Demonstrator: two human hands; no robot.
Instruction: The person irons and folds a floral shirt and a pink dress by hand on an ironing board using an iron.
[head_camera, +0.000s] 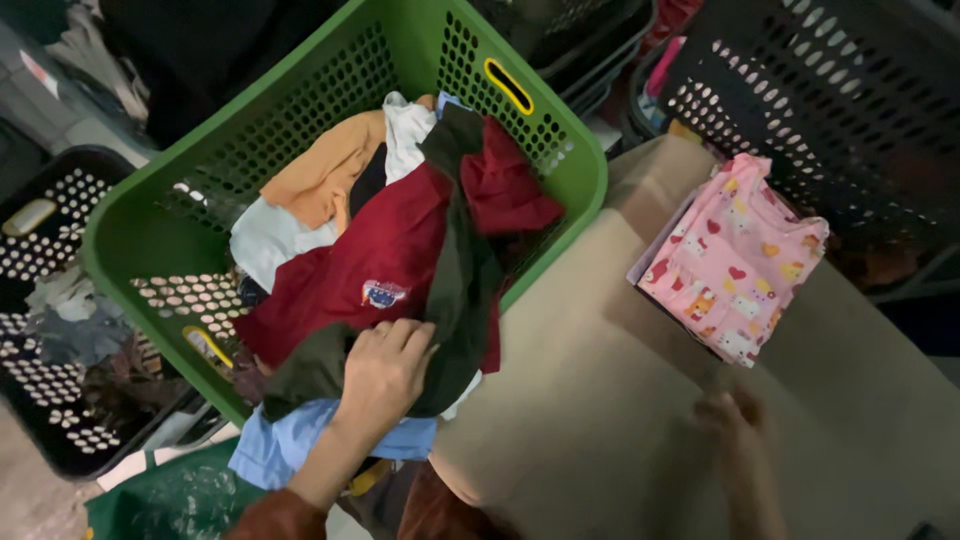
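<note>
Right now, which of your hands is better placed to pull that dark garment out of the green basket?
Probably the left hand: it already rests on the dark garment in the green basket. The right hand lies apart on the tan surface.

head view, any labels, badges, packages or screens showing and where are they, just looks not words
Embroidered badge: on the dark red shirt in the green basket, just above the left hand; small shield shape, blue, white and red.
Yellow handle tag: on the basket's far rim; narrow rounded slot outline.
Second yellow tag: on the near rim, partly hidden by clothes.
No packages or screens in view.
</note>
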